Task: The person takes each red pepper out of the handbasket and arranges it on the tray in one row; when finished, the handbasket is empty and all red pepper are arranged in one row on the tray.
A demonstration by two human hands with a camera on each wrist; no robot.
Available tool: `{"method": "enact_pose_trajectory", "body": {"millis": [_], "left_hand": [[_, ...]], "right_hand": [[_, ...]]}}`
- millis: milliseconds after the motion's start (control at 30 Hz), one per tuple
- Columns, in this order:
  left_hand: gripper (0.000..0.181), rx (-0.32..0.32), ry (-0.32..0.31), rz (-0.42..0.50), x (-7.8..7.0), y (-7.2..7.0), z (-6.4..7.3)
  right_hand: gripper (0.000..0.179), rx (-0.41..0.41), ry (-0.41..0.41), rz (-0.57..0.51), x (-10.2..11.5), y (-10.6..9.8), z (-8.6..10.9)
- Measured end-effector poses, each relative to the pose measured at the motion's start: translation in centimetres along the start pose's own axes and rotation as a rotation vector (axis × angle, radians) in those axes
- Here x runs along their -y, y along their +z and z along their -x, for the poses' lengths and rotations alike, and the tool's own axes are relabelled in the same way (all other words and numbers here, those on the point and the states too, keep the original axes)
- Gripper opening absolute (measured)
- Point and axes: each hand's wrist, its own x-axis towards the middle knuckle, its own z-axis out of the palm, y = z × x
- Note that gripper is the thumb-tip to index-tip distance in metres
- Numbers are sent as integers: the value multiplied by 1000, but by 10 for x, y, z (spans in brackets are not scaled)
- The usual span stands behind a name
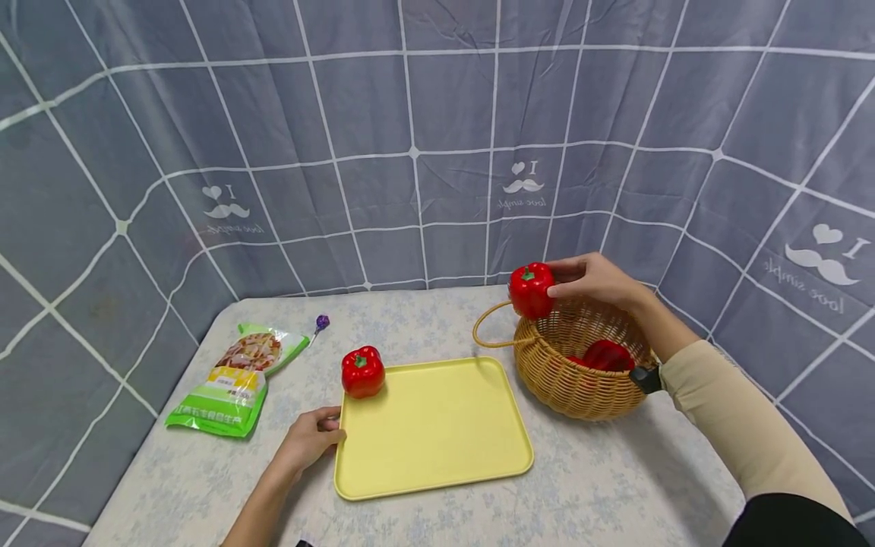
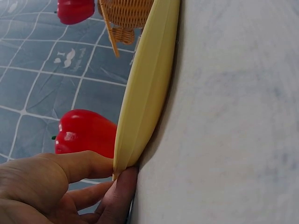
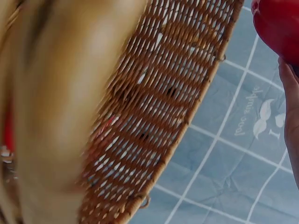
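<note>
My right hand (image 1: pixel 593 279) holds a red bell pepper (image 1: pixel 531 292) above the left rim of a wicker basket (image 1: pixel 570 391). More red peppers (image 1: pixel 605 355) lie inside that basket, partly hidden by its wall. In the right wrist view, the held pepper (image 3: pixel 278 28) shows at the upper right corner. My left hand (image 1: pixel 311 441) pinches the left edge of a yellow tray (image 1: pixel 437 425); the left wrist view shows thumb and finger on the tray's rim (image 2: pixel 145 88). A second red bell pepper (image 1: pixel 363 372) sits at the tray's back left corner.
A green and white food bag (image 1: pixel 232 380) lies at the left of the table (image 1: pixel 410 323). Behind it is a lollipop with a purple wrapper (image 1: pixel 322 323). The basket's loop handle (image 1: pixel 481 327) sticks out toward the tray. A grey checked curtain (image 1: pixel 451 190) encloses the back and sides.
</note>
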Motion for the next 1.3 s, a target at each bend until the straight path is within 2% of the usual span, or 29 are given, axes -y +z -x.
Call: {"method": "enact_pose_trajectory", "body": {"millis": [233,433,633,967,1300], "left_hand": [[49,5,0,-6,1,0,-1],[49,9,-1,-12,-2,-1,0],[49,16,10,-12,-3,-2,0],[49,28,18,12,1,-2,3],[49,36,6,1,-1,-3,4]], "right_hand": [[61,25,-28,-101,6,18,-9],[65,69,-16,-115,15,29,-16],[64,101,-34,-182,24,40,-21],[63,133,-85,-227,35,63,-30],[60,180,-100,-275,43,94,-38]]}}
